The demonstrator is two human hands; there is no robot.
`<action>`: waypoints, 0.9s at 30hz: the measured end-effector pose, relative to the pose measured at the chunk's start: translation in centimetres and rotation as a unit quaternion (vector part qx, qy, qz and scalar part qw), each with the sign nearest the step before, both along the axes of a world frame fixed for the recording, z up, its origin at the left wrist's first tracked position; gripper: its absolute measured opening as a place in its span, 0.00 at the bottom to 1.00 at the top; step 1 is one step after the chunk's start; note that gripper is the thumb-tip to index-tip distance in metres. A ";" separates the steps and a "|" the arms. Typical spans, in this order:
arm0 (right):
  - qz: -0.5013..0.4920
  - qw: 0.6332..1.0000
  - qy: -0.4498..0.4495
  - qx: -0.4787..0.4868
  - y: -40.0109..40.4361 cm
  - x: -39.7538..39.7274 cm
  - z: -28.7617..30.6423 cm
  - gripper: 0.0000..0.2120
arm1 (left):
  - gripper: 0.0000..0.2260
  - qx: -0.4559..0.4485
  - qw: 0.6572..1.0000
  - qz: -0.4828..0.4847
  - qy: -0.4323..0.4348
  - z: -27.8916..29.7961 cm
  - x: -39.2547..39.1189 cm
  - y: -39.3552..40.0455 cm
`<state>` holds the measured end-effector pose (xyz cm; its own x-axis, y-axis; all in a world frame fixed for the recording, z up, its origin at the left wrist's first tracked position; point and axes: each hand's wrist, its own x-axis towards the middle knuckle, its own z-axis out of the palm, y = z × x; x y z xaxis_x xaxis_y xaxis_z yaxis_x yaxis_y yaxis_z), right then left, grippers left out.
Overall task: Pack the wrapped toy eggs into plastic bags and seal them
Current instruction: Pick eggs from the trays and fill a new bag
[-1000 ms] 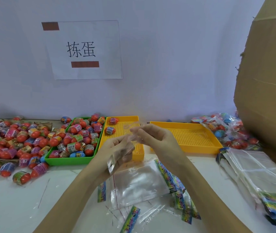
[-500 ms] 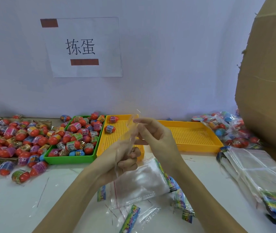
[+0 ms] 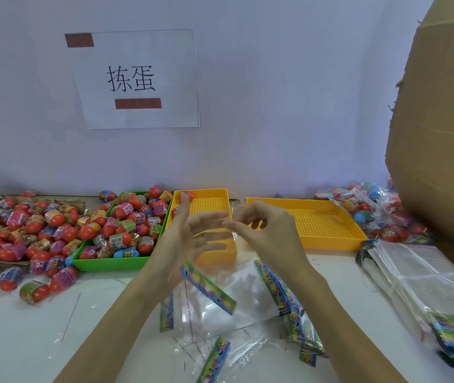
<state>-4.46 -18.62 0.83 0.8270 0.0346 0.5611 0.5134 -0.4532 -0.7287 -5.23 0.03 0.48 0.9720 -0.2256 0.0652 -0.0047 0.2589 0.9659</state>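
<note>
Your left hand (image 3: 190, 236), centre of the frame: raised above the worktop (image 3: 27, 341), fingers (image 3: 184, 205) straight and spread wide, blurred. Whether they touch the clear plastic bag (image 3: 214, 261) you cannot tell from this view.

Your right hand (image 3: 264, 230), just right of centre: fingers curled, fingertips pinching together at the upper edge of the clear plastic bag. The film is nearly invisible there, so the grip is not sure.

Clear plastic bag: hangs between and below both hands, over the near end of the left yellow tray; its coloured printed header strip (image 3: 209, 288) slants below your left hand.

Green tray (image 3: 110, 265), left of centre: heaped with wrapped toy eggs (image 3: 126, 217), mostly red.

Loose wrapped eggs (image 3: 13, 225), far left: piled on cardboard and spilled onto the worktop.

Left yellow tray (image 3: 206, 194), centre, touching the green tray: perforated floor, a couple of eggs at its far left corner, partly hidden by your left hand.

Right yellow tray (image 3: 317, 225), right of centre: perforated floor.

Filled bags of eggs (image 3: 372, 211), upper right of the trays, against the cardboard box (image 3: 441, 134).

Stack of flat bags (image 3: 413, 288), lower right: clear, with printed headers.

Scattered flat bags (image 3: 234, 308), lower centre, beneath your forearms.

Paper sign (image 3: 137, 78), upper left, on the wall: two printed characters, two brown tape strips.
</note>
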 end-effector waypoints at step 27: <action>0.089 0.985 -0.047 -0.139 0.9 -1.1 0.3 0.09 | 0.11 0.108 0.987 0.052 -0.104 -1.1 -0.7 -0.3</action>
